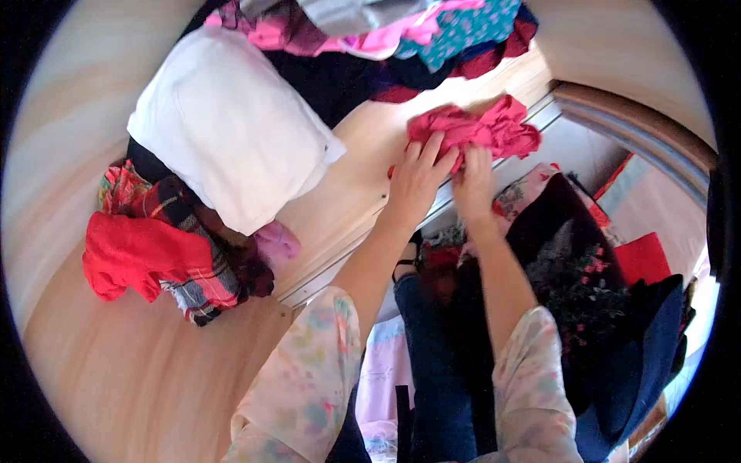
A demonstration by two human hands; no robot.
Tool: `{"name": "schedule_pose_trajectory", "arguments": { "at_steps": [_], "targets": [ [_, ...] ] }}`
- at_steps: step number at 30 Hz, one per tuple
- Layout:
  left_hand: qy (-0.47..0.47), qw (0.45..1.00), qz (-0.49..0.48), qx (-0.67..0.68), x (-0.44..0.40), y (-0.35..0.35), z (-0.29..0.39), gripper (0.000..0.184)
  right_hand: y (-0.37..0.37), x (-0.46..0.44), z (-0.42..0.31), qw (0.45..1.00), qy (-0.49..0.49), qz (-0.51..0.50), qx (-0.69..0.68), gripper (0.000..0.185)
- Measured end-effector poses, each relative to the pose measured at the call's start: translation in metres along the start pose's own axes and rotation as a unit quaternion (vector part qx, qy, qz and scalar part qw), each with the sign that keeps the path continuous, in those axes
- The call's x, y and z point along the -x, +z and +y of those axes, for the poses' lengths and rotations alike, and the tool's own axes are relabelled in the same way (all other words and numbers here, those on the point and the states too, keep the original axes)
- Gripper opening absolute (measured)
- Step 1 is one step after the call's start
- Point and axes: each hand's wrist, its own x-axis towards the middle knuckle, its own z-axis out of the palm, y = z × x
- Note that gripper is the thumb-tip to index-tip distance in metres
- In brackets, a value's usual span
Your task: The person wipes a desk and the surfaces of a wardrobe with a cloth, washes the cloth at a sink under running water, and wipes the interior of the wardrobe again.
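Observation:
A crumpled pinkish-red cloth [505, 131] lies on the wooden shelf near its metal-tracked edge. My left hand [419, 174] rests on its lower left part, fingers spread over the fabric. Close beside it, my right hand [474, 179] has its fingers bent into the cloth's lower edge; the fingertips are partly hidden in the folds. Left of my hands sits a folded white garment [231, 123] on top of dark clothing.
A red garment [147, 255] and a plaid cloth [204, 266] lie at the left. Folded clothes [463, 38] are stacked at the back. Below right are a dark floral garment [571, 270] and other clothes. The shelf edge [332, 270] runs diagonally.

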Motion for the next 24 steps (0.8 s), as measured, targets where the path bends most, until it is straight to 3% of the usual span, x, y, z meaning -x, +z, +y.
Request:
{"name": "schedule_pose_trajectory", "arguments": {
  "at_steps": [2, 3, 4, 5, 6, 7, 9, 10, 12, 14, 15, 16, 17, 18, 19, 21, 24],
  "targets": [
    [-0.02, 0.999, -0.007, -0.044, 0.062, 0.004, -0.015, 0.039, 0.036, 0.052, -0.037, 0.999, 0.022, 0.022, -0.014, 0.026],
    [-0.048, 0.998, -0.009, -0.045, 0.103, -0.001, -0.025, 0.037, 0.055, 0.083, -0.051, 0.999, 0.03, -0.013, -0.019, 0.024],
    [-0.076, 0.996, -0.012, -0.046, 0.143, -0.007, -0.035, 0.035, 0.066, 0.113, -0.072, 0.987, 0.054, -0.15, 0.012, 0.016],
    [-0.099, 0.992, -0.015, -0.083, 0.192, -0.011, -0.049, 0.034, 0.048, 0.107, -0.116, 0.908, 0.064, -0.4, 0.108, 0.009],
    [-0.15, 0.978, -0.068, -0.124, 0.237, -0.028, -0.051, 0.03, 0.076, 0.172, -0.123, 0.98, -0.052, -0.19, 0.031, 0.011],
    [-0.309, 0.947, -0.087, -0.015, 0.27, -0.044, -0.049, 0.025, 0.084, 0.194, -0.141, 0.953, -0.042, -0.289, -0.081, 0.014],
    [-0.291, 0.933, -0.163, -0.135, 0.346, -0.07, -0.063, 0.023, 0.114, 0.234, -0.175, 0.945, -0.178, -0.262, -0.08, 0.018],
    [-0.315, 0.92, -0.188, -0.137, 0.342, -0.078, -0.06, 0.024, 0.118, 0.236, -0.193, 0.936, -0.228, -0.257, -0.072, 0.019],
    [-0.367, 0.886, -0.241, -0.147, 0.341, -0.101, -0.052, 0.026, 0.116, 0.234, -0.21, 0.918, -0.227, -0.325, -0.024, 0.019],
    [-0.355, 0.919, -0.169, -0.031, 0.33, -0.082, -0.051, 0.026, 0.102, 0.21, -0.186, 0.921, -0.173, -0.349, 0.011, 0.017],
    [-0.405, 0.902, -0.143, 0.054, 0.297, -0.065, -0.04, 0.026, 0.094, 0.198, -0.174, 0.921, -0.147, -0.361, 0.03, 0.016],
    [-0.453, 0.874, -0.108, 0.139, 0.263, -0.049, -0.029, 0.026, 0.053, 0.137, -0.166, 0.859, -0.057, -0.506, 0.051, 0.016],
    [-0.496, 0.838, -0.066, 0.215, 0.228, -0.033, -0.017, 0.027, 0.043, 0.113, -0.143, 0.85, 0.008, -0.51, 0.131, 0.022],
    [-0.255, 0.952, -0.073, 0.155, 0.204, -0.016, -0.014, 0.028, 0.038, 0.124, -0.092, 0.968, -0.115, -0.213, 0.06, 0.024],
    [-0.153, 0.982, 0.014, 0.113, 0.179, 0.008, -0.006, 0.036, 0.029, 0.108, -0.057, 0.978, -0.141, -0.139, 0.066, 0.027],
    [-0.155, 0.982, 0.035, 0.098, 0.127, 0.035, 0.016, 0.033, 0.001, 0.075, -0.027, 0.974, -0.105, -0.128, 0.156, 0.029],
    [-0.166, 0.977, 0.033, 0.13, 0.11, 0.02, 0.021, 0.032, 0.007, 0.078, -0.024, 0.969, -0.103, -0.082, 0.207, 0.023]
  ]
}}
